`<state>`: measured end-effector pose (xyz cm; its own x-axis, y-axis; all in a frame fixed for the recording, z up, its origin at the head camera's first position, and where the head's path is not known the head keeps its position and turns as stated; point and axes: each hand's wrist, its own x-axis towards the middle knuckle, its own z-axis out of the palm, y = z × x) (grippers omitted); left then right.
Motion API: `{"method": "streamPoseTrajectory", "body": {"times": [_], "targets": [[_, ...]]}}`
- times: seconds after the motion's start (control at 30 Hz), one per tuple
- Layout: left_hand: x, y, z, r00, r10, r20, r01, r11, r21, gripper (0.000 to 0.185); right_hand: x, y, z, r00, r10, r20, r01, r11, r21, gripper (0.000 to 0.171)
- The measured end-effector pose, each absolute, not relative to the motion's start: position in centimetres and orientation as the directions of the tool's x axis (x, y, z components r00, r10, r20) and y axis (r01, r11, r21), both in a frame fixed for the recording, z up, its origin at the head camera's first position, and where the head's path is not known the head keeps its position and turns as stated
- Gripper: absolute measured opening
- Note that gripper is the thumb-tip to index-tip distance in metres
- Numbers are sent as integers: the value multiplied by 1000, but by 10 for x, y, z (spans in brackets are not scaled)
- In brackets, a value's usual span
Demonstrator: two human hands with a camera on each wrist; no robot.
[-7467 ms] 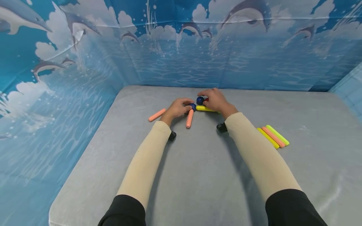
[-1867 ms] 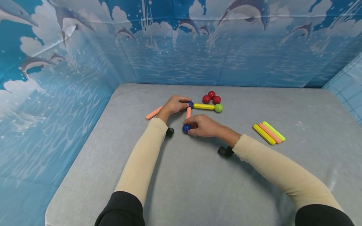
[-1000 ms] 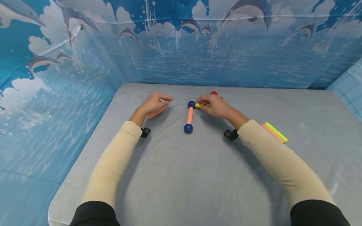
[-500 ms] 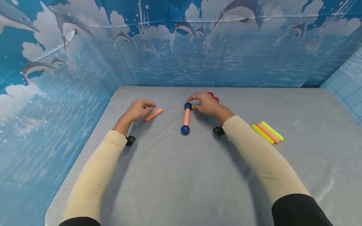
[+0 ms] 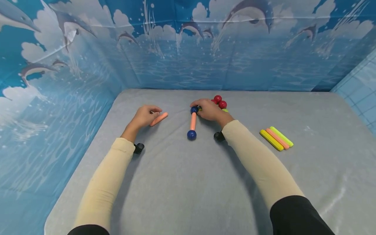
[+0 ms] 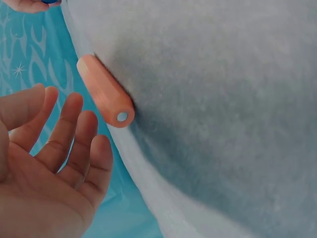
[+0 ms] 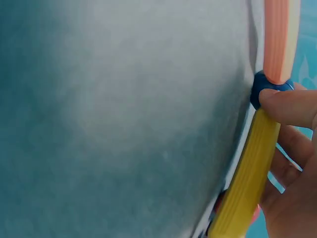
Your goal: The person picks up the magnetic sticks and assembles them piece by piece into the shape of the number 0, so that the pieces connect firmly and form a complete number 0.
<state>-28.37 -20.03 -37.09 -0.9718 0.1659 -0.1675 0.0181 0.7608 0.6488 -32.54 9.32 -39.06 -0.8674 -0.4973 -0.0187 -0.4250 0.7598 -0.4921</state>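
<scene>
My right hand [image 5: 209, 109] pinches a blue ball [image 7: 256, 91] between thumb and fingers. From that ball an orange rod [image 5: 193, 122] runs toward me to a second blue ball [image 5: 192, 135]. A yellow rod [image 7: 246, 181] also meets the pinched ball; in the head view my hand hides most of it, and part of a green ball [image 5: 225, 110] peeks out beyond. My left hand [image 5: 146, 115] hovers with relaxed, apart fingers beside a loose orange rod [image 6: 105, 91]. That rod lies on the table with a pale metallic disc at its end, and nothing is in the left hand.
Red balls [image 5: 222, 104] cluster behind my right hand. Three rods lie side by side at the right: a yellow rod [image 5: 271, 140], an orange rod [image 5: 277, 138] and a yellow-green rod [image 5: 282, 136]. A dolphin-print curtain [image 5: 188, 65] hangs behind the grey table [image 5: 188, 189].
The right hand first set the near blue ball on the orange rod, then went back to the far joint. The left hand let go of that joint and moved left to the loose orange rod.
</scene>
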Motion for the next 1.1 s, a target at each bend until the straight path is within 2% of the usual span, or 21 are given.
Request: {"method": "streamPoseTrajectory", "body": {"times": [0.57, 0.83, 1.1], "targets": [[-282, -206, -367, -975, 125, -183, -33, 734, 679, 36, -331, 91, -386, -869, -484, -106, -344, 743, -574, 45], [-284, -212, -369, -995, 60, -79, -6, 755, 655, 32, -332, 94, -390, -882, -460, -102, -302, 717, -628, 39], [-288, -207, -376, -987, 88, -133, -13, 787, 616, 34, -330, 95, -393, -890, -442, -117, -264, 707, -656, 39]]}}
